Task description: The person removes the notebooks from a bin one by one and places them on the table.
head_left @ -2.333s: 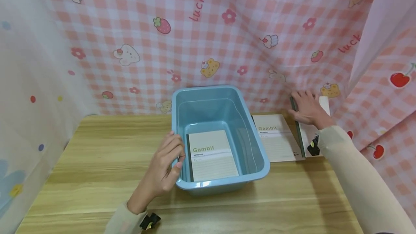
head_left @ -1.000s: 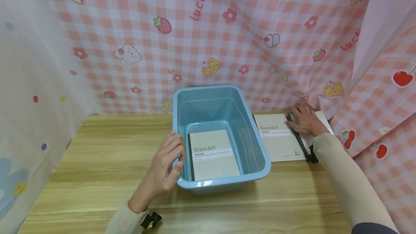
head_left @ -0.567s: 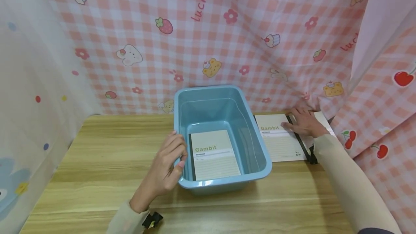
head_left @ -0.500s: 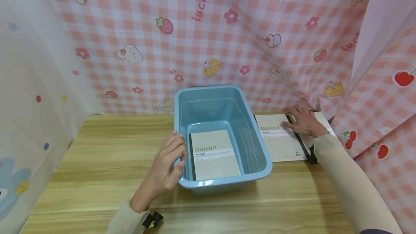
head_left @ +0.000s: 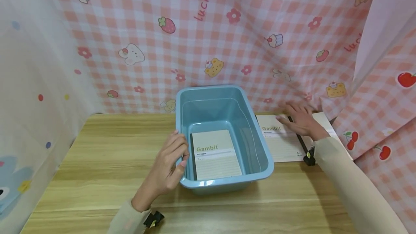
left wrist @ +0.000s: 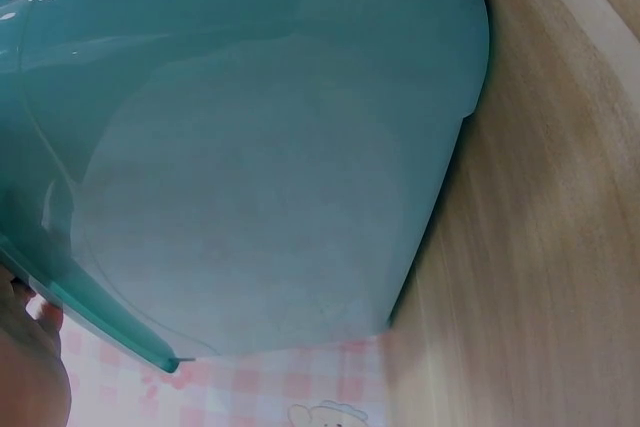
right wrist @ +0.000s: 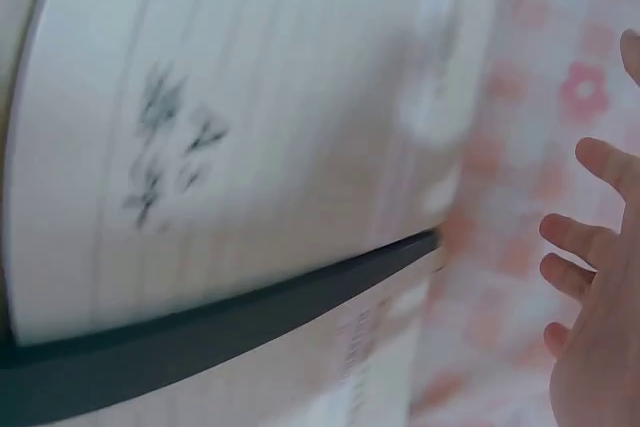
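Observation:
My left hand (head_left: pixel 169 160) grips the left rim of a light blue plastic basin (head_left: pixel 267 161), its fingers curled over the edge. In the left wrist view the basin's outer wall (left wrist: pixel 280 167) fills much of the picture. Inside the basin a Gambit notebook (head_left: pixel 217 163) lies flat, cover up. A second Gambit notebook (head_left: pixel 281 147) lies right of the basin, and a third notebook (head_left: pixel 326 122) adjoins it, its dark spine (right wrist: pixel 220 337) along the second one's edge. Over these two hovers my right hand (head_left: pixel 302 120), fingers spread, holding nothing.
The wooden table (head_left: pixel 113 161) extends left and in front of the basin. A pink checked cloth (head_left: pixel 139 21) hangs right behind the basin and notebooks, and along the right side. A pale dotted curtain (head_left: pixel 26 100) hangs at the left.
The third notebook, earlier tilted up under my right hand, now lies flat beside the second. My right hand has come off it and shifted slightly left. My left hand stays on the rim.

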`<state>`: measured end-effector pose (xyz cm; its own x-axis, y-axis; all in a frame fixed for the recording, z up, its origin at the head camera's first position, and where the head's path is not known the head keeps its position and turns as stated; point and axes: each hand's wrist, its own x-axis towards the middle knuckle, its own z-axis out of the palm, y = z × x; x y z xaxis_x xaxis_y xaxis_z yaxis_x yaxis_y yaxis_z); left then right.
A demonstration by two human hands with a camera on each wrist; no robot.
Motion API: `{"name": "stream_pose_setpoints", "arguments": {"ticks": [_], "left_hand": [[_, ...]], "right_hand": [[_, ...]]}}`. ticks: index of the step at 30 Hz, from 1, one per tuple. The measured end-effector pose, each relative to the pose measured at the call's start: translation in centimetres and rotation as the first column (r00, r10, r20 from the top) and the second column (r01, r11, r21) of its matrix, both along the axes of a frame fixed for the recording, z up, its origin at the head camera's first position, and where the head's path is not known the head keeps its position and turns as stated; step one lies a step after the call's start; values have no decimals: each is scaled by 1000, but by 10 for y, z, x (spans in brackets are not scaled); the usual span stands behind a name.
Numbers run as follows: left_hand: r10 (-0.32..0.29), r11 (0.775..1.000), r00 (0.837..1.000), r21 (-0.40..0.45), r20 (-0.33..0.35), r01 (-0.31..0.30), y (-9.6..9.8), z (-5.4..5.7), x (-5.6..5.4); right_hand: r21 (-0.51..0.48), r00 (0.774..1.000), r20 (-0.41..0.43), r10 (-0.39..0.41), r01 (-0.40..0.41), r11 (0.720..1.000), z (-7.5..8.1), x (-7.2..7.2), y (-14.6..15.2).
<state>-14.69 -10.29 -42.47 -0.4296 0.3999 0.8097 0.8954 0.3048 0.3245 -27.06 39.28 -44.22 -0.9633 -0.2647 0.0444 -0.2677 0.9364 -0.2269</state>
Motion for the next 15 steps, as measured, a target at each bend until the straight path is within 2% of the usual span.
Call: {"name": "stream_pose_setpoints", "arguments": {"ticks": [10,15], "left_hand": [[3,1000,1000,-1,-2,-3,0,-1,1],[4,1000,1000,-2,-3,-4,0,0,1]], "right_hand": [[8,996,-85,23,-22,1000,30,10,-35],[15,996,-84,36,-34,999,47,14,-47]]}}
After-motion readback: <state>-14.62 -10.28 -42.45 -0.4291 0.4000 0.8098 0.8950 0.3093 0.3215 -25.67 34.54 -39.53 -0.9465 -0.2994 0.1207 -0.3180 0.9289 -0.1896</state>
